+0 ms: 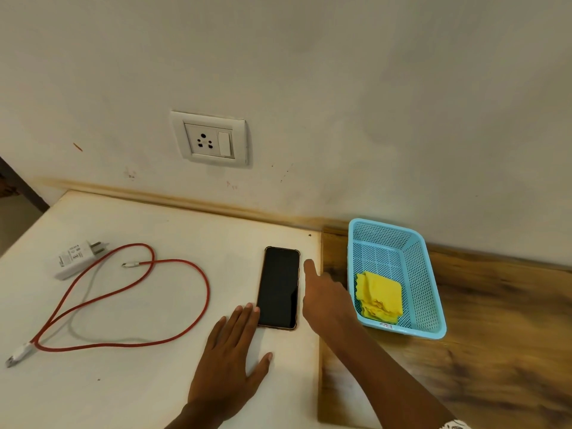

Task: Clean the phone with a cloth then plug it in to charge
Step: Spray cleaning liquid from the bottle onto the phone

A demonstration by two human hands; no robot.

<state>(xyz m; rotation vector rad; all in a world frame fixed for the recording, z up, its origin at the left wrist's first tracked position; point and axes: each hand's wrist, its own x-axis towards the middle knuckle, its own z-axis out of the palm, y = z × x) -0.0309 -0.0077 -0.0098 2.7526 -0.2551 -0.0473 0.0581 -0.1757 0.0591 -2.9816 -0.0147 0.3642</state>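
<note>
Both hands are seen empty in the single head view, with nothing yet gripped. The left hand (230, 354) is laid flat on the white tabletop (130, 382), fingers spread, its fingertips (247, 307) touching or nearly touching the near left corner of the smartphone (279, 287); it is judged to be placed there to steady the phone against sliding. The right hand (326, 300) is held just right of the phone with a finger stretched away from the person, loosely open; whether it touches the phone's edge cannot be told. The phone lies face up, screen dark, in a clear bumper case, flat on the tabletop. Right of the phone, on a wooden surface (495, 351), a light blue plastic basket (433, 305) is set, and a folded yellow cloth (380, 294) is kept inside it, within easy reach of the right hand. Left of the phone a red charging cable (198, 274) is looped loosely, both ends free, with a white charger adapter (77, 258) farther left, unplugged. On the wall behind the phone a wall socket (210, 139) with its switch is mounted, empty. Cleaning is judged not yet begun, the cloth being untouched.
</note>
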